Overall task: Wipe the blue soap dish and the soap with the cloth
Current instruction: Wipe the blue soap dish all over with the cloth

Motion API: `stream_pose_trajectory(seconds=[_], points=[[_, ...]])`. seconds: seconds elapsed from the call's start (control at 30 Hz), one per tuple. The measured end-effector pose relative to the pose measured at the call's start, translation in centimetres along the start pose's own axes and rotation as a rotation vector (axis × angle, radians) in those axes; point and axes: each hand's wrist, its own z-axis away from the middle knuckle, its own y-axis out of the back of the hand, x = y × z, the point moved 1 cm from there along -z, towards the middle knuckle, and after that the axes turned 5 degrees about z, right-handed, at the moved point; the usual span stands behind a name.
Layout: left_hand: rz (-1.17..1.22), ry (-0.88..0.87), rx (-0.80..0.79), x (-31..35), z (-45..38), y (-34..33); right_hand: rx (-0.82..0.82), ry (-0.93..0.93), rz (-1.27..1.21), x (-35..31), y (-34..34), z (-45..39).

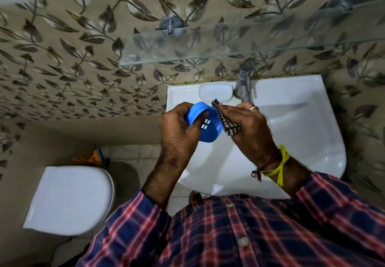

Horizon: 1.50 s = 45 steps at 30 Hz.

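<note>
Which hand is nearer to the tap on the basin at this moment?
Right. The right hand, holding the checked cloth, sits just below the tap. The left hand grips the blue soap dish further to the tap's left and lower.

Blue soap dish (205,124): oval plastic, tilted on edge above the basin's left rim, open side turned right, small white drain slots showing in its floor. Checked dark-and-white cloth (226,120): folded, touching the dish's right rim. Soap: not visible.
</note>
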Motion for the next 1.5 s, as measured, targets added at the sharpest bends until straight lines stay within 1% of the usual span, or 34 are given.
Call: stream_pose_trajectory(seconds=[0.03,0.1,0.2,0.27,0.37,0.47,0.53,0.6,0.63,0.7,0.77,0.8,0.87,0.93,1.0,1.07,1.13,1.17,1.23,1.3,1.37,1.43,1.5], points=[[-0.012,0.009,-0.018,-0.1,0.1,-0.1,0.001,0.006,-0.016,-0.1,0.1,0.0],[-0.002,0.017,-0.061,-0.4,0.5,-0.3,-0.008,0.082,-0.046,-1.4,-0.2,-0.3],[0.114,-0.026,-0.038,-0.7,1.1,0.2,-0.018,0.14,-0.083,-2.8,-0.6,-0.8],[0.176,-0.025,0.002,-0.8,1.6,0.5,0.008,0.13,-0.07,-2.2,-0.3,-0.5],[0.25,0.054,0.034,-0.9,2.0,0.2,0.029,0.035,-0.042,-0.9,-0.2,0.0],[0.305,0.125,0.03,-1.4,1.9,0.3,0.019,0.074,0.051,-1.1,-0.9,-0.2],[0.238,0.171,-0.051,-1.7,1.5,0.5,-0.011,0.125,0.119,-1.2,-1.1,-0.3],[0.041,0.21,-0.153,-1.5,0.8,0.5,-0.045,0.196,0.189,-1.4,-1.2,-0.2],[-0.039,0.23,-0.174,-1.4,0.4,0.4,-0.054,0.23,0.211,-1.6,-1.3,-0.2],[-0.094,0.248,-0.172,-1.2,-0.3,0.3,-0.049,0.284,0.217,-2.0,-1.3,-0.4],[-0.104,0.194,-0.137,-1.2,-0.3,0.4,-0.033,0.323,0.208,-1.7,-0.8,-0.4],[-0.116,0.153,-0.117,-1.2,0.0,0.5,-0.039,0.321,0.211,-1.2,-0.4,-0.4],[-0.138,0.101,-0.088,-1.1,0.5,0.6,-0.045,0.249,0.213,-0.2,0.2,-0.3],[-0.152,0.124,-0.078,-1.3,0.4,0.5,-0.054,0.175,0.154,-0.5,-0.2,-0.5],[-0.166,0.115,-0.081,-1.4,0.2,0.6,-0.073,0.191,0.116,-2.0,-1.4,-0.5],[-0.18,0.054,-0.061,-1.3,0.3,1.1,-0.08,0.223,0.112,-2.6,-1.6,-0.5],[-0.181,-0.018,-0.019,-0.9,0.6,1.7,-0.059,0.182,0.116,-1.8,-0.8,-0.7],[-0.178,-0.03,-0.004,-0.9,0.8,1.8,-0.044,0.139,0.103,-1.2,-0.4,-0.9],[-0.155,0.009,-0.018,-0.9,0.8,1.4,-0.052,0.094,0.063,-1.1,-0.3,-1.0],[-0.138,0.015,-0.051,-0.9,1.0,1.0,-0.08,0.132,0.07,-2.1,-0.9,-0.5],[-0.146,-0.047,-0.033,-0.9,1.3,1.1,-0.097,0.177,0.08,-2.2,-1.0,-0.1],[-0.124,-0.096,0.028,-0.9,1.5,1.3,-0.047,0.122,0.085,-1.3,-0.5,-0.2],[-0.073,-0.101,0.074,-1.1,1.7,1.1,0.025,0.001,0.041,-0.7,-0.2,-0.5]])
